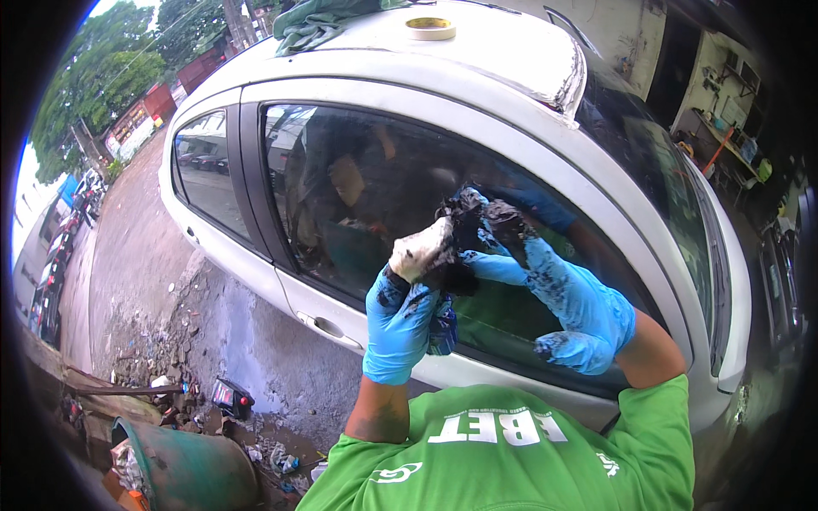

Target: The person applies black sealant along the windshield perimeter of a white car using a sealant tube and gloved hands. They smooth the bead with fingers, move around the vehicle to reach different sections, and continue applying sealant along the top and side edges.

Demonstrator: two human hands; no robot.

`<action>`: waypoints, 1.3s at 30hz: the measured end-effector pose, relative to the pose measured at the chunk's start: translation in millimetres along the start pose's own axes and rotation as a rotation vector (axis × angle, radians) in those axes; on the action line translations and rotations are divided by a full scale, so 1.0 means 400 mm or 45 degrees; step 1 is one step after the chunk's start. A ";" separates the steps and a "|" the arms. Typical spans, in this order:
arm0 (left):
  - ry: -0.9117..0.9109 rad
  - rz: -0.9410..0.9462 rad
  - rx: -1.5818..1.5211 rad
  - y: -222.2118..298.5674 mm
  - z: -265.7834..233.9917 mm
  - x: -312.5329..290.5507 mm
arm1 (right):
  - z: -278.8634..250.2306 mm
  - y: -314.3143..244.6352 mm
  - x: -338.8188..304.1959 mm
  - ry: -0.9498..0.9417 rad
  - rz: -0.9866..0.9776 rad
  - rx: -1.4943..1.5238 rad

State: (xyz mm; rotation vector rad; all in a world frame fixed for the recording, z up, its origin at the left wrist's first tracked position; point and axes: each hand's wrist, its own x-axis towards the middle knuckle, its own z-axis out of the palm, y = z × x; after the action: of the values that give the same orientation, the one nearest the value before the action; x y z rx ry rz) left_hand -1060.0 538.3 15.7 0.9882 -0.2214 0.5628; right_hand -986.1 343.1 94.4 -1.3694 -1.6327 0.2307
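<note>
My left hand (399, 328), in a light blue glove, is closed around a white rag (422, 249) heavily smeared with black. A dark blue object (443, 330) shows beside that palm; its kind is hard to make out. My right hand (567, 294), gloved in the same blue, has its fingers stretched out and apart, with black smears over them. Its fingertips reach the blackened part of the rag. Both hands are in front of the dark front side window (332, 187) of a white car (324, 72).
A roll of masking tape (430, 29) and a green cloth (319, 21) lie on the car roof. At lower left stands a green bin (192, 468) by rubble and a battery-like black box (232, 398). Wet ground (247, 341) runs along the car.
</note>
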 end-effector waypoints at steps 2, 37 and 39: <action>-0.030 -0.117 -0.065 0.000 -0.005 -0.010 | -0.008 0.004 0.000 -0.026 0.008 -0.130; -0.387 -0.512 -0.695 -0.010 -0.037 0.131 | -0.218 -0.002 -0.055 0.666 0.397 0.182; -0.362 -0.431 -0.635 -0.008 -0.046 0.163 | -0.250 0.023 -0.052 0.690 0.390 0.154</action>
State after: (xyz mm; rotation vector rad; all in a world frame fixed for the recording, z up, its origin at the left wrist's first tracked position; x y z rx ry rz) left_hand -1005.0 575.0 31.1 0.5947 -0.4152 0.0445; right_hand -907.2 287.6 129.7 -1.4311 -0.9481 0.1183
